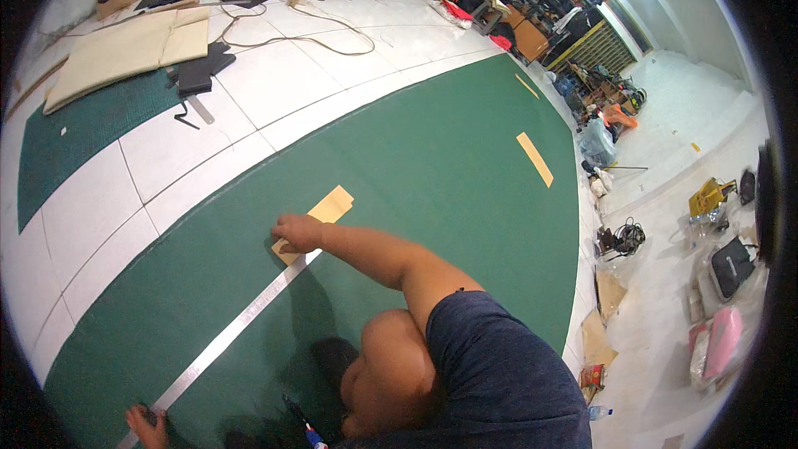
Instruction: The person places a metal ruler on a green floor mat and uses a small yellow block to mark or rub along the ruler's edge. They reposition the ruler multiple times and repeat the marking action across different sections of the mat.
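A large green sheet (pixel 432 158) lies spread over the tiled floor. Along its lower left runs a long silver metal ruler (pixel 237 326). My left hand (pixel 148 426) rests on the ruler's near end with its fingers apart. At the far end, my right hand (pixel 298 233) presses down with curled fingers over a tan rectangular strip (pixel 332 205). The strip lies in line with the ruler, and the hand covers part of it. Whatever the right fingers pinch is hidden. My bent knee (pixel 395 366) is just right of the ruler.
Two more tan strips, one nearer (pixel 534 160) and one farther, lie on the sheet. A slim tool with a blue, white and red end (pixel 314 436) lies by my knee. Folded cream material (pixel 125 54) is at the far left. Clutter (pixel 515 0) fills the back; bags line the right.
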Demonstrator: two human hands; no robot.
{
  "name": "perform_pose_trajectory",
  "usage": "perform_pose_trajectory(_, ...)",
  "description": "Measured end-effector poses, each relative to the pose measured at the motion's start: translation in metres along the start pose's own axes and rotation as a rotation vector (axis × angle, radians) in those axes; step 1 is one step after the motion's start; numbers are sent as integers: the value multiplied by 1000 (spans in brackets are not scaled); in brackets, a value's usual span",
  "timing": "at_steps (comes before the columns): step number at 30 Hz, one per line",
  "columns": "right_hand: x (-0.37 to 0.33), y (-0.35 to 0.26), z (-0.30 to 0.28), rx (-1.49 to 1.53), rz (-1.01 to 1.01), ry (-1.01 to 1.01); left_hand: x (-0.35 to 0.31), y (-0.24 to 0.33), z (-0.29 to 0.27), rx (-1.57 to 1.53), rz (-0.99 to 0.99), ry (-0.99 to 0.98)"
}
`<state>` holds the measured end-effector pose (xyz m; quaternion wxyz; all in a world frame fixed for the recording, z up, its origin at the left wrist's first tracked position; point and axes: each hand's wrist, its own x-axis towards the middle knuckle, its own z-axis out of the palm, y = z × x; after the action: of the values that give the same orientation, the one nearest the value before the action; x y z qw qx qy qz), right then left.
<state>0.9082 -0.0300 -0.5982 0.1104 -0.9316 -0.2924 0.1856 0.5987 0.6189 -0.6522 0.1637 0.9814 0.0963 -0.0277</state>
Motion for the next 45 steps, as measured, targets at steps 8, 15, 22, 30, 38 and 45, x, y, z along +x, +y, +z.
perform_pose_trajectory(8,-31,5,0,-29,90,-89,10,70,-41,177,-80,-246)
perform_pose_trajectory(15,19,-28,-83,-68,116,118,103,-57,-41,-216,43,244)
perform_pose_trajectory(22,67,-85,-232,-144,246,340,246,43,-227,-104,194,207)
perform_pose_trajectory(30,111,-162,-299,70,141,460,303,66,-251,-448,168,251)
perform_pose_trajectory(38,41,-66,-192,-10,518,39,206,82,-182,-128,-214,-115)
perform_pose_trajectory(45,37,-18,-179,93,615,224,225,42,-155,-232,-265,-109)
